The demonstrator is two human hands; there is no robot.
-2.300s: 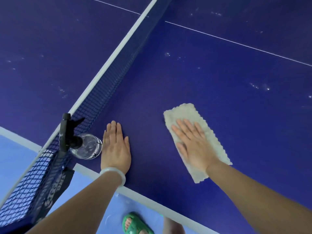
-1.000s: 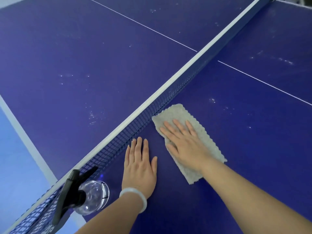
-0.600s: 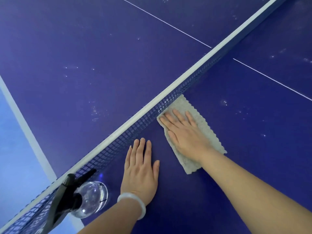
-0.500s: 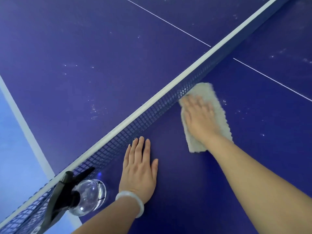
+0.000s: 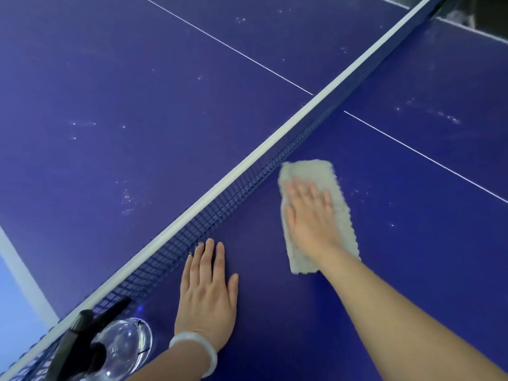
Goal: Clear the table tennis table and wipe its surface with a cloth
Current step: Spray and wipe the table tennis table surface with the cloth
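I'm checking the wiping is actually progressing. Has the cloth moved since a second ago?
Yes. The cloth has slid along the net, away from the resting left hand.

Table top [image 5: 137,105]: hard, smooth board with a dark blue, low-sheen painted finish; scattered pale scuffs and specks are seen on it, and thin white painted lines are carried. Net [image 5: 220,204]: open square mesh of dark woven cord, edged along the top by a smooth white tape band. Cloth [image 5: 338,193]: pale beige fabric, nubby and fuzzy in texture, matt, with scalloped edges; partly blurred. Spray bottle [image 5: 123,345]: clear, glossy body, glass or plastic cannot be told, topped by a matt black plastic trigger head. Bangle [image 5: 203,345]: smooth, milky white, faintly translucent.
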